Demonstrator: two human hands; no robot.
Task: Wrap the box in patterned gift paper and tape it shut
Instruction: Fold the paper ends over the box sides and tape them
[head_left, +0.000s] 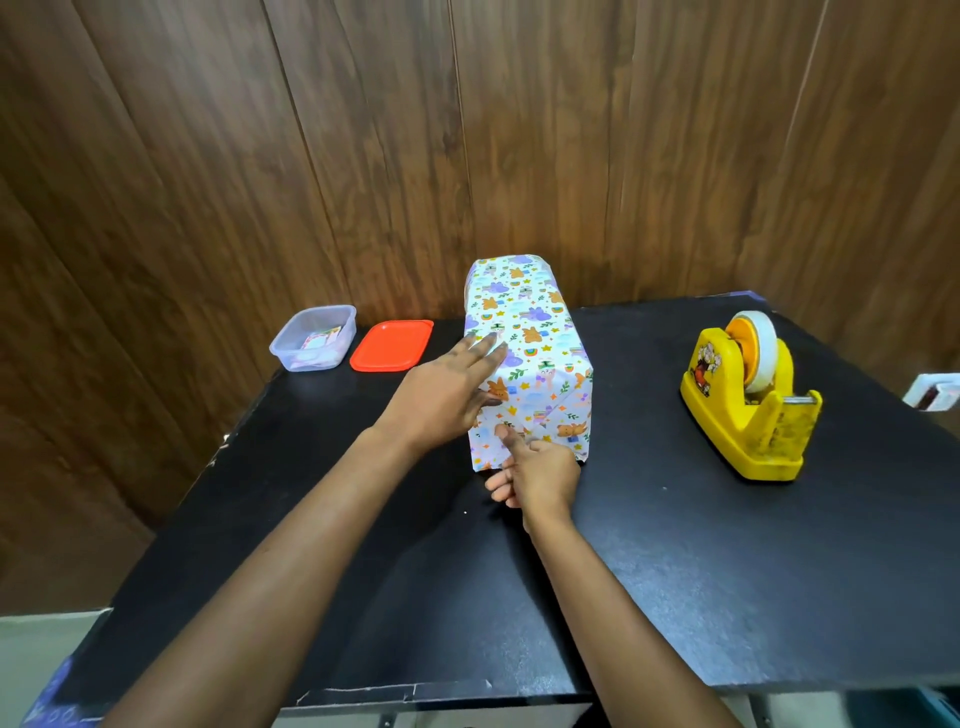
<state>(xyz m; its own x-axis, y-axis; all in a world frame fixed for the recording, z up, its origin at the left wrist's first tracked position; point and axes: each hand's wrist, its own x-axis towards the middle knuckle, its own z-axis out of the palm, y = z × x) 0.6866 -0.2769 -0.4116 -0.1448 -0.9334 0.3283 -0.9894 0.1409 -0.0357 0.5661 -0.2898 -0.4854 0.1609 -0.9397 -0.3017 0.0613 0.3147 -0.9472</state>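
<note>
Our left hand (441, 395) lies flat against the box (535, 332), on its left side. Our right hand (537, 478), fingers curled and empty, presses a thumb on the near end.

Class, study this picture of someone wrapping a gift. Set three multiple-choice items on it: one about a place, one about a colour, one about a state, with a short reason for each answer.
1. Where does the tape dispenser stand?
A. To the right of the wrapped box
B. To the left of it
C. On top of it

2. What colour is the lid beside the clear container?
A. Blue
B. Orange-red
C. Green

3. How do the fingers of the left hand lie?
A. Curled into a fist
B. Pinching a strip of tape
C. Straight, laid on the box

Answers:
1 A: the yellow dispenser stands apart on the box's right.
2 B: the lid lies flat and is plainly orange-red.
3 C: the fingers stretch out over the box's top edge.
</note>
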